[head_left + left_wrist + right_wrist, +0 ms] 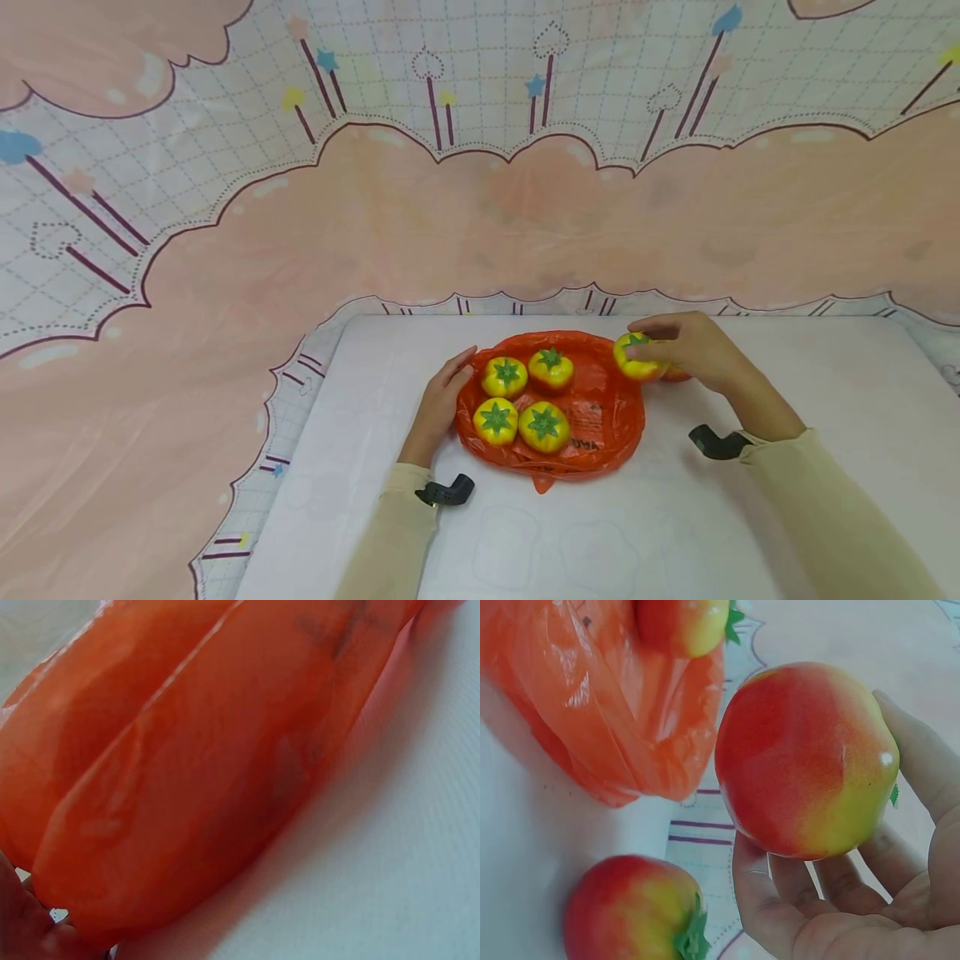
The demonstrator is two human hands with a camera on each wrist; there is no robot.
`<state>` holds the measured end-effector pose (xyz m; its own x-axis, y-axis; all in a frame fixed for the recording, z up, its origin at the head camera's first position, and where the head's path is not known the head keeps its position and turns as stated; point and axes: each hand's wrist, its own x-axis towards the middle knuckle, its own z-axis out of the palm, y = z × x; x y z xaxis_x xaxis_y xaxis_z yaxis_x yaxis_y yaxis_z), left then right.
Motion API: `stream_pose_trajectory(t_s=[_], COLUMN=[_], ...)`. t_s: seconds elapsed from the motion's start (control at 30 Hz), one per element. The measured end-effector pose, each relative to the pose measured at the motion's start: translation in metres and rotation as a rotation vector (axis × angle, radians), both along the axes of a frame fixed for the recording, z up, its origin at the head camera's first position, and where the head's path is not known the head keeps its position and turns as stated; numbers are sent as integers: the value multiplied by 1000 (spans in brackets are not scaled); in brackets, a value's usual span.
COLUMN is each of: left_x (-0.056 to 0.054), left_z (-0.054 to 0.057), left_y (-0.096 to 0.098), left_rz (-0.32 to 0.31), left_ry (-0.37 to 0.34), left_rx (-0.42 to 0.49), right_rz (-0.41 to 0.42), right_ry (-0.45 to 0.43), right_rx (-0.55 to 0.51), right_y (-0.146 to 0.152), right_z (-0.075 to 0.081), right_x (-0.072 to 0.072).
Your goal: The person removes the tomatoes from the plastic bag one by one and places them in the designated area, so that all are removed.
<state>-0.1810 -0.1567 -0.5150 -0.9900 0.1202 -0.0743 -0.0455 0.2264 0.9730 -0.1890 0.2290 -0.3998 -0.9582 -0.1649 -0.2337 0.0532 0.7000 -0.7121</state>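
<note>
A red plastic bag [592, 392] lies spread open on the white table, its rim forming a rough oval. Inside, toward its left half, sit several yellow-and-red tomatoes [544, 427] with green star-shaped tops. At the bag's left rim my left hand [437, 408] grips the plastic; in the left wrist view its fingers [30, 922] show only at the lower left corner, against the bag [202, 765]. My right hand [693, 350] holds one tomato [806, 761] above the bag's right rim, thumb on one side and fingers on the other. Another tomato [634, 911] rests on the table beneath that hand, mostly hidden in the head view.
The white table [525, 542] extends around the bag on all sides. Behind it hangs a patterned peach-and-white cloth [480, 225], which also runs down the left side. A dark camera mount [447, 490] sits on the left wrist, and a second mount [716, 442] on the right.
</note>
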Motion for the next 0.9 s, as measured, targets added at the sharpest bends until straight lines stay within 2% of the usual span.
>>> stream_pose_trajectory(t_s=[0.3,0.9], left_x=[0,3], left_z=[-1,4], left_y=[-1,1], left_rz=[1,1], left_ry=[-1,-9], left_rx=[-4,5], right_rz=[-11,-41], right_ry=[29,12], right_rx=[15,-5], right_y=[13,28], right_z=[3,5], right_x=[3,7])
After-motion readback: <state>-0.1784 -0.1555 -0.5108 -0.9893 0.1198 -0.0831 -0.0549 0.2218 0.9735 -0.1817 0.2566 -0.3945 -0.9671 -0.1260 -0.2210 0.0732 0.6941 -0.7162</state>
